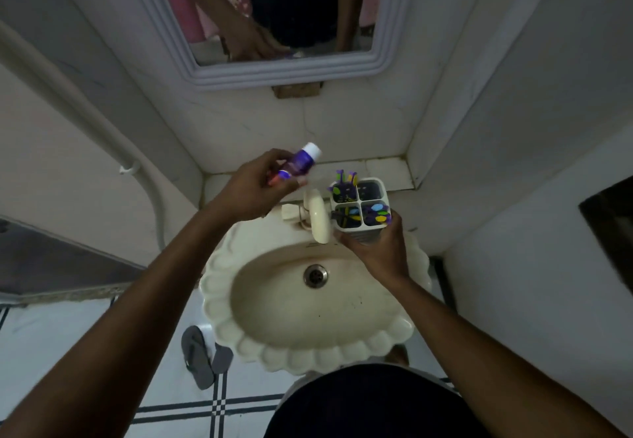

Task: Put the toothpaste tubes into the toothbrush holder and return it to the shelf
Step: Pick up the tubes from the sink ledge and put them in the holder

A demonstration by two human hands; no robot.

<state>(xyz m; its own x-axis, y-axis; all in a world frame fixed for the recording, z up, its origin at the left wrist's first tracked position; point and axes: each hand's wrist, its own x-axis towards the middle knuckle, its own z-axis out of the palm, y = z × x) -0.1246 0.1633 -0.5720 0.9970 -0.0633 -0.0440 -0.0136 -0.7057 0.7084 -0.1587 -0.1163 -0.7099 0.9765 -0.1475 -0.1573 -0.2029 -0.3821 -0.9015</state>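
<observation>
Left hand (255, 191): fingers clamped on purple white-capped toothpaste tube (297, 164), centre frame.
Right hand (378, 249): grips white four-compartment plastic toothbrush holder (360, 205).
Left: insertion, shelving (tube still outside).

The tiled shelf (383, 167) behind the sink (308, 345) lies bare, hemmed by walls at back and right. The tap (317, 215) stands in front of it, touching close to the toothbrush holder (359, 204). Three holder compartments are crowded with brushes; the far right one looks open. The basin below stays clear, and so does the air between both hands
</observation>
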